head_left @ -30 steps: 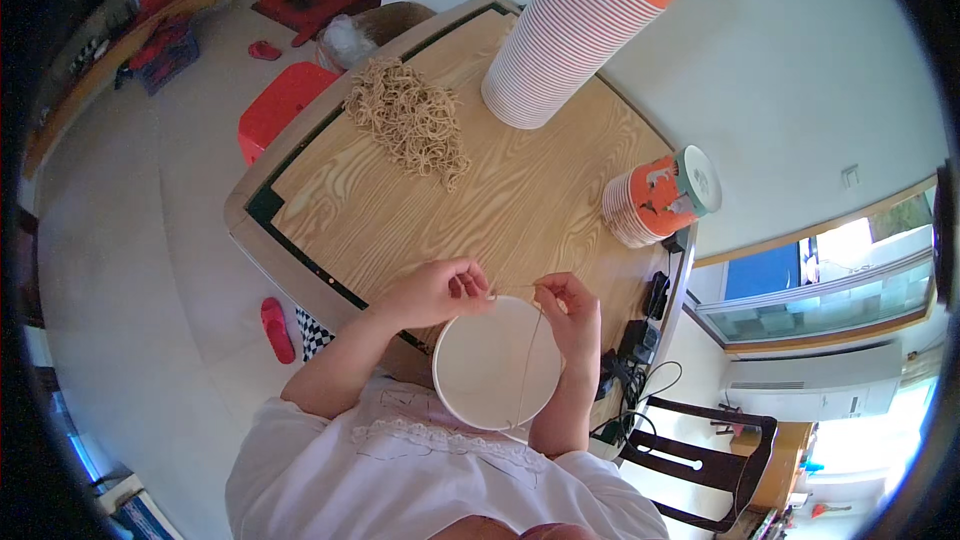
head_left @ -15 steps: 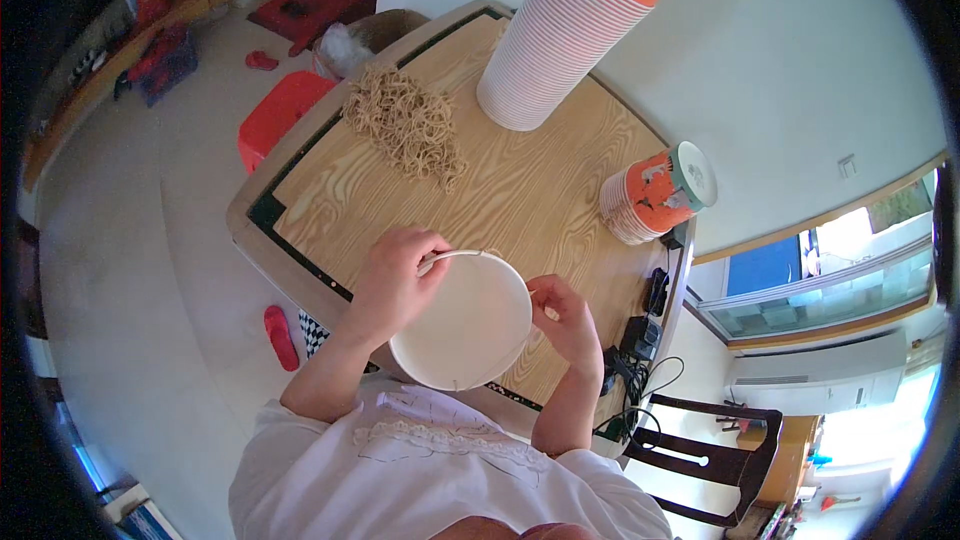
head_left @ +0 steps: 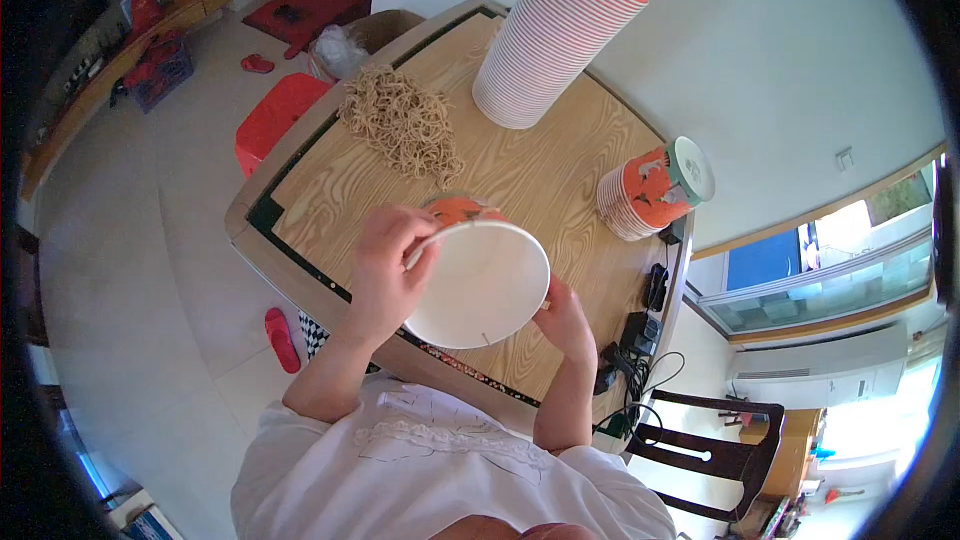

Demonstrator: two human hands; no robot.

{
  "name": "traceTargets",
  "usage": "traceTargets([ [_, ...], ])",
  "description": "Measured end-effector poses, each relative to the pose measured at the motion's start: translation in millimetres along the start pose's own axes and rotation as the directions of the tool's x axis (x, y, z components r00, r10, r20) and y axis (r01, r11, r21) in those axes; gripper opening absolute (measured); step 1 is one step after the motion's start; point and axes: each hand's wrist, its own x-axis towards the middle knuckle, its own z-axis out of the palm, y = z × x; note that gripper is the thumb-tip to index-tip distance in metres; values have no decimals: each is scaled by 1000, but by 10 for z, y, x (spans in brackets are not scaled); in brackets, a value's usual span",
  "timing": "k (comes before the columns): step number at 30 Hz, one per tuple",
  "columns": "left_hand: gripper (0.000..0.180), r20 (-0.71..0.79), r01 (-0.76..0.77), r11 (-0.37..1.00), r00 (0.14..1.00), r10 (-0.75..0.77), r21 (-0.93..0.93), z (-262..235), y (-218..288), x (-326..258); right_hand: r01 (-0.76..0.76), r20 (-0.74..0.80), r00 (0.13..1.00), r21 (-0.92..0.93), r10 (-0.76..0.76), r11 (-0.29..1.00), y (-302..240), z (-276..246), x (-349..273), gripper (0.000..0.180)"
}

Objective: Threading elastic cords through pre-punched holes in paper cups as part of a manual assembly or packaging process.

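Observation:
A round paper bucket (head_left: 478,285), white inside and orange-printed outside, is tilted over the table's front edge with its mouth toward me. My left hand (head_left: 387,258) pinches its rim on the left, fingers closed. On the right side, my right hand (head_left: 566,318) grips the bucket near the rim; part of its fingers is hidden behind the wall. A small thin mark shows on the near rim. Beyond the bucket lies a loose heap of tan twine pieces (head_left: 402,125) on the wooden table (head_left: 520,180).
A tall leaning stack of paper buckets (head_left: 550,45) stands at the table's back. A shorter upside-down stack (head_left: 655,190) is at the right, near black adapters and cables (head_left: 630,365). A red stool (head_left: 275,120) is left of the table, and a dark chair (head_left: 710,455) at the right.
The bucket has moved slightly up and right and tipped, so its orange outside now shows at the far side. Both hands stay on it, the right one lower down its side.

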Motion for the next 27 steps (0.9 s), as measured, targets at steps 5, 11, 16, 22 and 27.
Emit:
traceTargets([
  [5, 21, 58, -216, 976, 975, 214, 22, 15, 49, -89, -26, -125, 991, 211, 53, 977, -44, -211, 79, 16],
  [11, 34, 185, -323, 946, 930, 318, -7, 86, 73, -252, 273, 108, 938, 352, -329, 895, -326, -274, 75, 15],
  [16, 36, 234, -312, 950, 923, 305, -6, 94, 89, -315, 295, 166, 922, 284, -350, 912, -445, -241, 136, 18],
  [22, 36, 262, -358, 934, 900, 349, -15, 133, 125, -322, 361, 255, 886, 148, -388, 921, -435, -206, 192, 12],
  [27, 35, 280, -365, 931, 892, 356, -19, 160, 148, -347, 308, 253, 915, 70, -316, 949, -501, -177, 184, 9],
])
